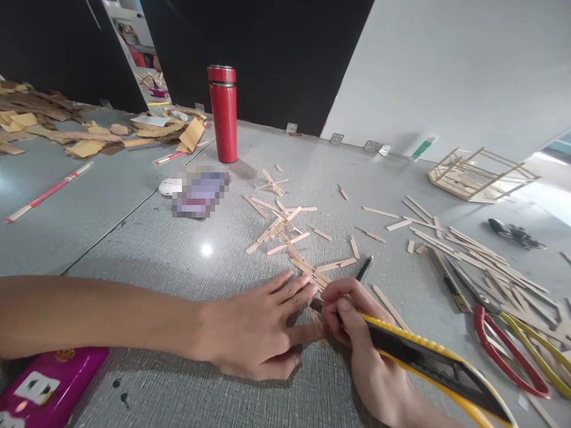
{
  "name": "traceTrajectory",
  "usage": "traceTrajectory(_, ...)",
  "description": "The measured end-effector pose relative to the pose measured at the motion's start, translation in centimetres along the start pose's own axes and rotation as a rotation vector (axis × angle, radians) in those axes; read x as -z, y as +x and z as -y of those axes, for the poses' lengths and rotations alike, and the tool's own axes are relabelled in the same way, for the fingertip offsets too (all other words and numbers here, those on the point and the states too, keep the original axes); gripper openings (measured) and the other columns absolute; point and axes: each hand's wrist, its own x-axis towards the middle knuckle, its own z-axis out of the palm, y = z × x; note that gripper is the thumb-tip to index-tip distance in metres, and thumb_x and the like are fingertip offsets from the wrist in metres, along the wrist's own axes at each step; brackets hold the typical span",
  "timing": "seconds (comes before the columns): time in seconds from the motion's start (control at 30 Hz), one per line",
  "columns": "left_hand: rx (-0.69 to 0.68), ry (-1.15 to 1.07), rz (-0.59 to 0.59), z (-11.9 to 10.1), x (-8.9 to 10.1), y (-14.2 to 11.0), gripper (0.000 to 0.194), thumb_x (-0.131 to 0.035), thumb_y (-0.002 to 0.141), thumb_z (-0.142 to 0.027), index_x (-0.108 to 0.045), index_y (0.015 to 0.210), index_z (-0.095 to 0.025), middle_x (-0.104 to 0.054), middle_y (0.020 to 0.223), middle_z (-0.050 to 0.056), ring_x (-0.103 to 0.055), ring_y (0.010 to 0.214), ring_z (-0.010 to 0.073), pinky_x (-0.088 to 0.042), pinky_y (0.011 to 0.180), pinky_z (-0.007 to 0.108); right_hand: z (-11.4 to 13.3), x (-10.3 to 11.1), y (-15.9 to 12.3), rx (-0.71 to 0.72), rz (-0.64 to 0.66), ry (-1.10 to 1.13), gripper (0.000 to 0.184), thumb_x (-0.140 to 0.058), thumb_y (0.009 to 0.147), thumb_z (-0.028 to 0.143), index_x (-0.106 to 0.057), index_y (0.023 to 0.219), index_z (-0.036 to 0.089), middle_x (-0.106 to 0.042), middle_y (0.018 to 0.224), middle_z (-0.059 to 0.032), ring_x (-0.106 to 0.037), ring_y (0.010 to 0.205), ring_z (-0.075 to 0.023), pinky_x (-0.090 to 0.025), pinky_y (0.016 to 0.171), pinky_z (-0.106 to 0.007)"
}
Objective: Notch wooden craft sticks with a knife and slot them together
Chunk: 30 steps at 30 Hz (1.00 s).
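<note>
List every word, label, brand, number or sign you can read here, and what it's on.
No text is legible.
Purple object: markings too blurred to read.
Red-and-white strip at left: markings too small.
Pixelated item: obscured.
Yellow-and-black cutter: nothing readable.

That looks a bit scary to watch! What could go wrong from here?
The yellow cutter in the right hand points toward the left hand, so a slip might cut it. The thin wooden sticks lie loose and overlapping, so they could shift when pressed. The pen lies close to the right hand and might get knocked.
</note>
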Motion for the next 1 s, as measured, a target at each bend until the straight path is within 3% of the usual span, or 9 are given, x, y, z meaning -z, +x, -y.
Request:
traceTrajectory(0.13,-0.018,0.063,0.004,-0.1,0.1,0.1,0.059,-0.041,0.105,-0.036,-0.035,0.156,-0.006,-0.04,0.156,0.032,-0.034,0.149,0.0461,-0.029,0.121,0.059,0.2,-0.1,0.3,-0.098,0.016,0.082,0.025,-0.043,0.106,0.043,-0.057,0.094,0.026,-0.042,0.068,0.0043,-0.038,0.061,-0.014,-0.035,0.053,-0.026)
traceTrajectory(0.53,0.011,0.036,0.024,-0.4,-0.1,-0.3,0.065,-0.049,0.103,-0.038,-0.033,0.158,-0.008,-0.032,0.162,0.03,-0.028,0.152,0.0462,-0.027,0.121,0.059,0.5,-0.1,0.4,-0.013,0.085,0.067,0.032,-0.042,0.106,0.045,-0.058,0.088,0.024,-0.04,0.066,0.0043,-0.037,0.059,-0.0139,-0.032,0.052,-0.027)
traceTrajectory(0.67,0.01,0.043,0.05,-0.3,-0.1,-0.2,0.06,-0.049,0.103,-0.039,-0.041,0.154,-0.007,-0.033,0.161,0.03,-0.029,0.152,0.0458,-0.024,0.123,0.059,0.5,-0.1,0.2,-0.011,0.089,0.098,0.034,-0.043,0.105,0.047,-0.058,0.086,0.023,-0.038,0.064,0.0052,-0.035,0.056,-0.0128,-0.032,0.05,-0.026)
traceTrajectory(0.9,-0.01,-0.018,0.006,-0.1,-0.1,-0.4,0.058,-0.047,0.103,-0.032,-0.038,0.156,-0.009,-0.034,0.162,0.028,-0.028,0.152,0.0447,-0.025,0.122,0.06,-0.2,0.3,0.2,-0.079,0.084,0.174,0.025,-0.043,0.107,0.045,-0.057,0.103,0.026,-0.054,0.071,0.0044,-0.042,0.053,-0.0112,-0.038,0.05,-0.025)
traceTrajectory(1.0,-0.003,-0.025,-0.013,-0.1,-0.1,-0.5,0.056,-0.046,0.103,-0.029,-0.04,0.155,-0.009,-0.031,0.163,0.029,-0.028,0.152,0.0458,-0.025,0.122,0.061,-0.2,1.2,0.5,-0.035,0.044,-0.04,0.021,-0.045,0.107,0.043,-0.057,0.102,0.026,-0.062,0.082,0.0017,-0.055,0.065,-0.014,-0.044,0.059,-0.027)
